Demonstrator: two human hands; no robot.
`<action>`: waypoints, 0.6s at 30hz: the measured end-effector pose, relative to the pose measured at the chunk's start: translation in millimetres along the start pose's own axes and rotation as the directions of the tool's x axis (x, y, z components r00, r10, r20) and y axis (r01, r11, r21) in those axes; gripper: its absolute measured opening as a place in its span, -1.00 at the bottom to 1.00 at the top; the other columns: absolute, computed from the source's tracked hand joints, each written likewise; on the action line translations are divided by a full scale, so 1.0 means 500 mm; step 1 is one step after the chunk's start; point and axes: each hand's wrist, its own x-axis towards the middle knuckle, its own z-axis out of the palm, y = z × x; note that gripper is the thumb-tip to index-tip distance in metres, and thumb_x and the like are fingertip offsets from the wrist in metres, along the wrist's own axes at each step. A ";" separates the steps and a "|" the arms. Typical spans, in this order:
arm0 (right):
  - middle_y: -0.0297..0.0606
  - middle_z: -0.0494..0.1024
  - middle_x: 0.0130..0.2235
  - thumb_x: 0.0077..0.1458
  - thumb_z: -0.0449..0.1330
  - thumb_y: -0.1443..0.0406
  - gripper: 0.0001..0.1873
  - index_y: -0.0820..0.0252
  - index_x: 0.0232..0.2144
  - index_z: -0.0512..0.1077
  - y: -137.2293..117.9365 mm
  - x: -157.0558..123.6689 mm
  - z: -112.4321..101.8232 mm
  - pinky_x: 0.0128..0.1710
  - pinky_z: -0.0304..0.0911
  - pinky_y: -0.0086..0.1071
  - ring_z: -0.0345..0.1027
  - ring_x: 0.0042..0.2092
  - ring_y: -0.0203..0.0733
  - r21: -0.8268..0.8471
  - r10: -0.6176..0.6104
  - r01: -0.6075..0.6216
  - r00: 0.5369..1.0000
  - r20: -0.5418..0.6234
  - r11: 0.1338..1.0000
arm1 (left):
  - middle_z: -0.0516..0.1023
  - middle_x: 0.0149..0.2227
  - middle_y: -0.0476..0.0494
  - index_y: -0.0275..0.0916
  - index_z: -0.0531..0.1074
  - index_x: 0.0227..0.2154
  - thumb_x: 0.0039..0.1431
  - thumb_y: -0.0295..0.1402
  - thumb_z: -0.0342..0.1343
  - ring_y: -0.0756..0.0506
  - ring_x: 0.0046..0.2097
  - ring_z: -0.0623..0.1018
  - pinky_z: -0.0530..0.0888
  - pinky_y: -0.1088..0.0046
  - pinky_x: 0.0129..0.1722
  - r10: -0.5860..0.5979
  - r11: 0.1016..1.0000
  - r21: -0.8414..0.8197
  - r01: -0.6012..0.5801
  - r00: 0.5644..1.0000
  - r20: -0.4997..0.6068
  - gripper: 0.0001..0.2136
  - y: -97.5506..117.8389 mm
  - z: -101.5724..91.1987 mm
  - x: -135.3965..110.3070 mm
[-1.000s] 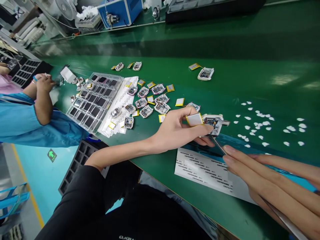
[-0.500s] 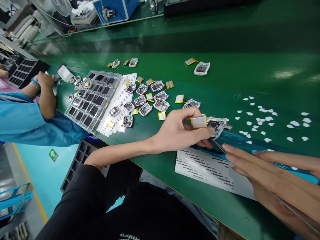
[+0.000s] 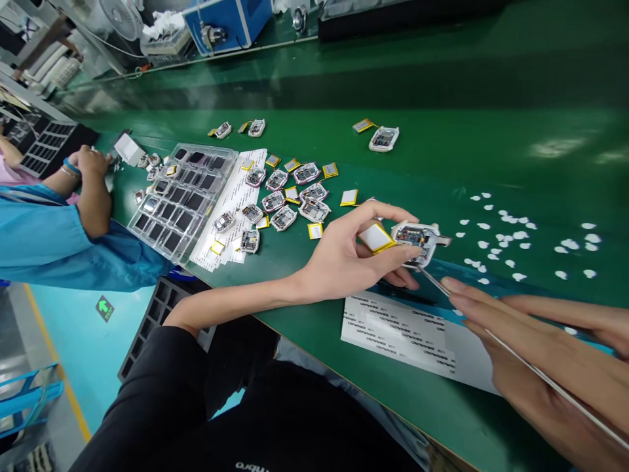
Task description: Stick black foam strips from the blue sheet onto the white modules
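Small open device held over the green bench, tweezers at its edge.

The left hand (image 3: 351,259) pinches the white device (image 3: 415,239) between thumb and fingers, its yellow-edged battery (image 3: 376,237) hanging just beside it. The right hand (image 3: 535,360) grips thin tweezers (image 3: 491,337), tips touching the device's lower edge, above the printed label sheet (image 3: 398,334).
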 end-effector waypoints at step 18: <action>-0.33 0.70 0.04 0.30 0.23 0.45 -0.26 -0.17 0.43 0.26 -0.054 0.060 -0.014 -0.10 0.51 -0.10 0.60 -0.02 -0.03 -0.043 -0.208 0.204 0.970 -0.127 0.978 | 0.51 -0.36 0.10 -0.18 0.35 -0.06 0.14 -0.44 0.33 -0.03 -0.30 0.73 0.72 0.42 -0.11 -0.027 0.994 -0.104 0.034 0.998 0.064 -0.65 -0.017 -0.025 0.009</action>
